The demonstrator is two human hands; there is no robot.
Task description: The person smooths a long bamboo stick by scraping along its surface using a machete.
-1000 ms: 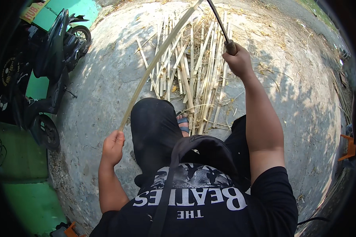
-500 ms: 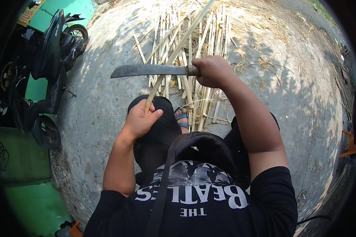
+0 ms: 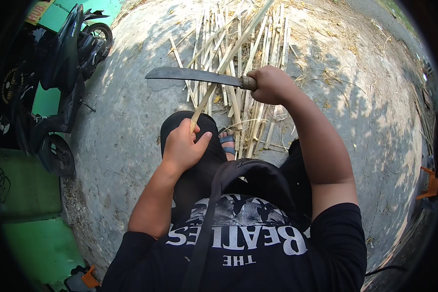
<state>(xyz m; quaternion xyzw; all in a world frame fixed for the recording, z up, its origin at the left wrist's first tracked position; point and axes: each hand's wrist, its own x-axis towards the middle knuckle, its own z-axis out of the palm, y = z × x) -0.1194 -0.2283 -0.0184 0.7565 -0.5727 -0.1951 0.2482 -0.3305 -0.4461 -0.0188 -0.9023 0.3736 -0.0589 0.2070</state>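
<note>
My right hand (image 3: pixel 270 85) is closed round the wooden handle of a machete (image 3: pixel 194 75), whose long dark blade points left. The blade lies across a pale bamboo strip (image 3: pixel 205 101). Above my bent left knee, my left hand (image 3: pixel 184 148) grips the strip's near end, and its far end slants up and to the right, past the top of the view. Beyond my feet, a loose pile of split bamboo strips (image 3: pixel 258 114) spreads over the ground; the blade and my right hand cover part of it.
A dark motorbike (image 3: pixel 65 87) stands on the left beside a green wall (image 3: pixel 31 248). Rough concrete ground (image 3: pixel 117 141) lies around me, with bamboo shavings (image 3: pixel 333 75) right of the pile. An orange object (image 3: pixel 428 182) sits at the right rim. My sandalled foot (image 3: pixel 228 144) rests near the strips.
Both hands have shifted slightly to the right. The machete has moved up along the strip, away from my left hand, and its blade tilts a little more. My grip on each is unchanged.
</note>
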